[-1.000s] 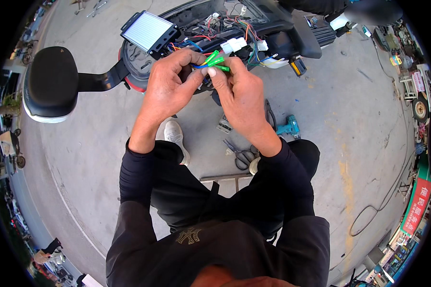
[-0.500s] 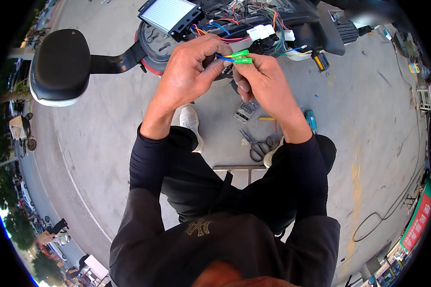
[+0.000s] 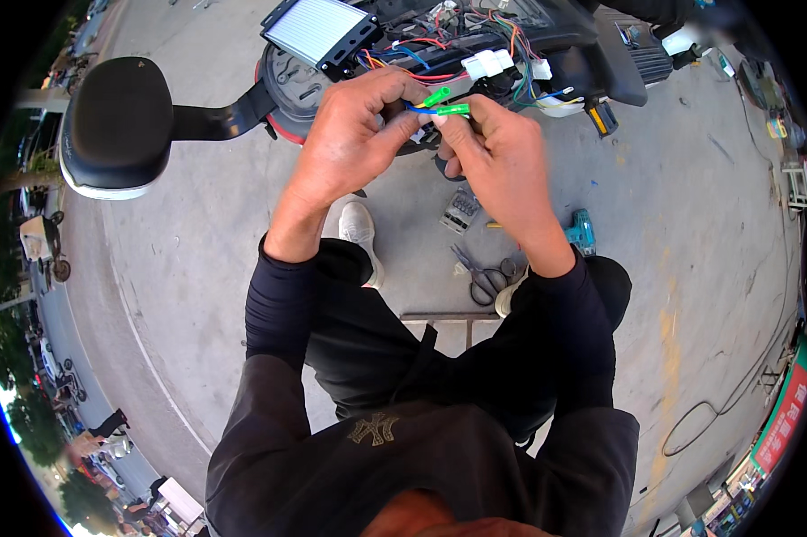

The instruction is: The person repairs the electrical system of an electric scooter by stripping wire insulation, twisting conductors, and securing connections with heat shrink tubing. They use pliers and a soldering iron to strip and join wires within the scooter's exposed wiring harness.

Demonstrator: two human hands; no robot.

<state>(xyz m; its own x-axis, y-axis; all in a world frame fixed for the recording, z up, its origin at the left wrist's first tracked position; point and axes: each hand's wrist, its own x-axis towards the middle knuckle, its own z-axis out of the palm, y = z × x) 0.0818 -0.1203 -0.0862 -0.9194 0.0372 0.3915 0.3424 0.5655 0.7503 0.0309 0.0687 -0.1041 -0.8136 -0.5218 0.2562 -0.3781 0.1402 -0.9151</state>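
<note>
My left hand (image 3: 358,125) is closed, pinching a yellow and a blue wire (image 3: 420,110) between thumb and fingers. Both wires end in bright green sleeves; one sleeve (image 3: 436,97) slants upward. The other green sleeve (image 3: 454,109), on the blue wire, is pinched by my right hand (image 3: 502,148), its thumb just below and index finger at the tip. Just beyond my hands lies an opened scooter body (image 3: 564,45) with loose coloured wires and a white connector (image 3: 487,63). A silver finned controller box (image 3: 318,31) rests on it at the left.
A padded black seat (image 3: 119,116) on a bracket juts out at the left. On the concrete below my hands lie scissors (image 3: 486,285), a small tray of parts (image 3: 460,209) and a teal power tool (image 3: 581,233). A cable (image 3: 708,407) curls on the ground at right.
The two green sleeves have spread apart, the upper one tilting more steeply. My right hand has shifted slightly and its fingers have turned around the lower sleeve.
</note>
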